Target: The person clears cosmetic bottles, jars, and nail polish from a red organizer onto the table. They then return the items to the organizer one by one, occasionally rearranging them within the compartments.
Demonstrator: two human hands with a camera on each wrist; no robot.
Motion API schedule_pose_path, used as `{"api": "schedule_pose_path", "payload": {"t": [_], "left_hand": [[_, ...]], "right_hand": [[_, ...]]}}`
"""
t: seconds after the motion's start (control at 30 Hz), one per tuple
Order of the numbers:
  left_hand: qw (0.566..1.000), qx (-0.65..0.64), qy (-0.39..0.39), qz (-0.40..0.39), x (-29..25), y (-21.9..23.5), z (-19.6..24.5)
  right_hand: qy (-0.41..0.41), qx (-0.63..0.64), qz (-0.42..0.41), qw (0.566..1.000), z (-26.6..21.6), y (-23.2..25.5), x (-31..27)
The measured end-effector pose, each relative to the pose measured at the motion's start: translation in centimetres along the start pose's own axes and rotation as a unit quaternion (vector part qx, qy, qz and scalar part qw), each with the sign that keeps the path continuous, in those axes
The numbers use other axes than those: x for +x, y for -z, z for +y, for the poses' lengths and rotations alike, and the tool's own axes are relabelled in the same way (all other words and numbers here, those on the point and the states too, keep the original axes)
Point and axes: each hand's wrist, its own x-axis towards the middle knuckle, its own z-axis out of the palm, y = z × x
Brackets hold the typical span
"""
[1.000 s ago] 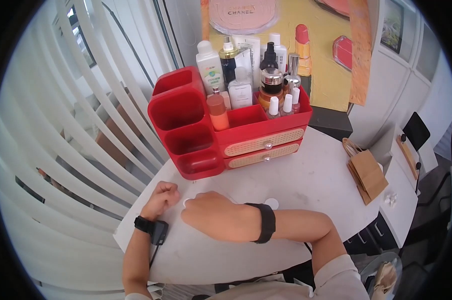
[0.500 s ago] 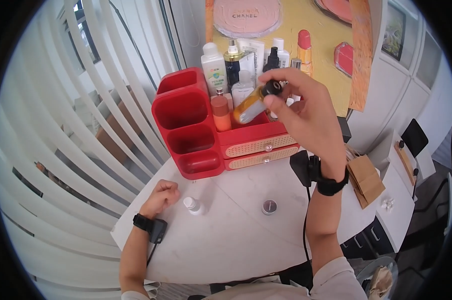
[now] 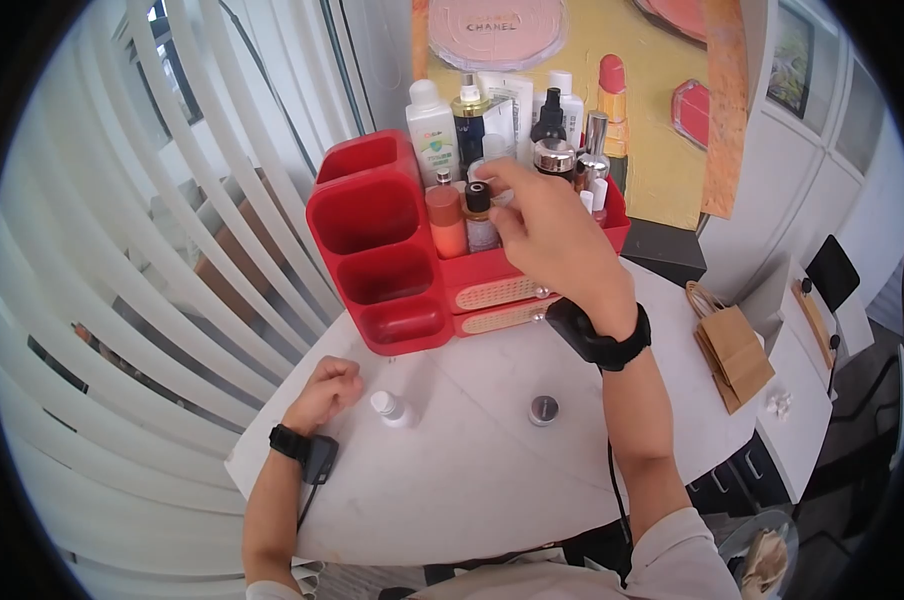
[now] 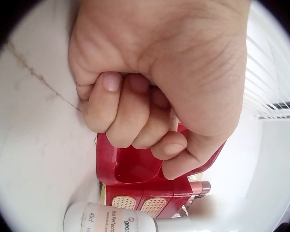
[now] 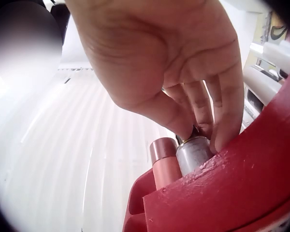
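Note:
My right hand (image 3: 567, 235) reaches over the red organizer (image 3: 410, 341), thumb and fingers pinching the black cap (image 3: 478, 197) of a small glass bottle (image 3: 483, 235). This bottle stands upright in the front compartment, beside an orange bottle with a brownish-red cap (image 3: 447, 222); the right wrist view shows its grey shoulder (image 5: 193, 153) behind the red rim. On the table's left side rests my left hand (image 3: 324, 392), its fingers (image 4: 128, 116) curled into a fist around nothing visible. Close by it stands a white bottle (image 3: 392, 410) with a printed label.
A small round jar with a dark lid (image 3: 544, 410) sits on the white table (image 3: 462, 470). Taller bottles, tubes and a cream jar (image 3: 554, 157) crowd the organizer's back. Two woven-front drawers face me. A brown paper bag (image 3: 734, 355) is at the right, slatted blinds at the left.
My right hand has gone from beside the white bottle to the organizer, carrying the tilted glass bottle, which is now upright in the front compartment. The left hand stays put.

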Motion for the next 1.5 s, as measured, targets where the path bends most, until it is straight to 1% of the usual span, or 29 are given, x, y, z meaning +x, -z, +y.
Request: {"api": "schedule_pose_path", "payload": {"t": [0.07,0.17,0.23,0.27,0.3,0.37,0.4,0.47,0.53,0.6,0.67,0.7,0.73,0.77,0.83,0.87,0.9,0.93,0.97,1.03,1.07,1.13,1.2,1.27,1.3,1.33,1.43,1.5], "left_hand": [[1.0,0.001,-0.002,0.0,0.1,0.0,0.0],[1.0,0.008,0.0,0.012,0.1,0.0,-0.2],[1.0,0.001,-0.006,-0.005,0.2,0.0,-0.1],[1.0,0.002,-0.005,-0.005,0.2,0.1,-0.3],[1.0,0.004,-0.009,0.007,0.3,0.4,-0.8],[1.0,0.011,-0.015,0.019,0.2,0.6,-0.9],[0.999,0.017,-0.005,0.03,0.1,0.3,-0.7],[0.999,0.022,0.004,0.04,0.1,0.0,-0.3],[0.998,0.035,-0.001,0.044,0.1,-0.2,-0.2],[0.999,0.016,0.001,0.042,0.1,0.0,-0.5],[0.999,-0.003,0.003,0.041,0.1,-0.1,-0.4],[1.0,-0.003,-0.007,0.022,0.1,-0.4,0.1],[1.0,-0.005,-0.018,0.003,0.0,-0.6,0.3],[1.0,-0.007,-0.02,0.004,0.1,-0.7,0.3],[1.0,-0.002,0.003,-0.007,0.0,-0.5,0.4],[1.0,-0.004,0.002,-0.007,0.0,-0.4,0.5],[1.0,0.002,-0.001,-0.012,0.0,-0.3,0.5],[1.0,0.008,-0.004,-0.017,0.1,-0.3,0.4],[1.0,0.006,-0.004,-0.018,0.1,-0.2,0.3],[1.0,-0.005,-0.006,-0.023,0.1,-0.2,0.3],[1.0,-0.005,-0.006,-0.024,0.2,-0.1,0.3],[1.0,-0.014,-0.004,-0.024,0.2,-0.2,0.3],[1.0,-0.011,-0.002,-0.018,0.1,-0.2,0.3],[1.0,-0.008,-0.001,-0.012,0.1,-0.2,0.3],[1.0,-0.013,-0.001,-0.013,0.1,-0.1,0.2],[1.0,-0.018,-0.001,-0.014,0.1,0.0,0.2],[1.0,-0.016,-0.001,-0.012,0.1,-0.3,0.4],[1.0,-0.015,0.0,-0.01,0.0,-0.2,0.3]], "right_hand": [[-0.031,-0.068,0.037,0.996,-1.7,1.0,-0.5],[-0.024,-0.052,0.043,0.997,-6.1,2.1,-1.2],[0.015,-0.006,-0.034,0.999,-7.9,0.4,-2.5],[0.012,-0.015,-0.136,0.991,-8.6,-0.5,-3.2],[0.061,-0.021,-0.223,0.973,-8.8,-1.7,-3.8],[0.175,-0.019,-0.254,0.951,-7.9,-5.6,-6.6],[0.174,-0.02,-0.25,0.952,-8.0,-6.8,-7.0],[0.159,0.042,-0.37,0.914,-8.3,-8.3,-7.4],[0.172,0.036,-0.366,0.914,-8.0,-9.3,-7.8],[0.184,0.03,-0.362,0.913,-7.8,-8.9,-7.6],[0.209,0.079,-0.299,0.928,-6.9,-7.0,-6.7],[0.208,0.079,-0.3,0.928,-6.8,-5.5,-5.9],[0.174,0.098,-0.307,0.931,-6.9,-3.6,-4.8],[0.14,0.116,-0.314,0.932,-6.8,-1.8,-3.8],[0.105,0.151,-0.266,0.946,-5.8,0.7,-2.6],[0.062,0.164,-0.253,0.951,-5.5,2.3,-2.0],[0.062,0.174,-0.187,0.965,-4.8,3.3,-1.8],[0.045,0.203,-0.127,0.97,-4.7,4.6,-1.6],[-0.019,0.273,-0.067,0.96,-4.3,5.1,-1.6],[-0.04,0.175,0.039,0.983,-3.7,6.2,-0.9],[-0.04,0.175,0.04,0.983,-3.3,6.2,-0.6],[-0.016,0.115,0.14,0.983,-2.3,5.9,-0.3],[-0.021,0.113,0.142,0.983,-1.4,5.2,0.0],[0.009,0.077,0.11,0.991,-0.5,4.3,0.2],[-0.007,0.074,0.083,0.994,-0.3,3.9,0.3],[-0.007,0.074,0.084,0.994,-0.1,3.4,0.3],[-0.034,0.032,0.003,0.999,0.4,2.5,0.1],[-0.024,0.018,0.005,1.0,0.4,2.5,0.0]]}}
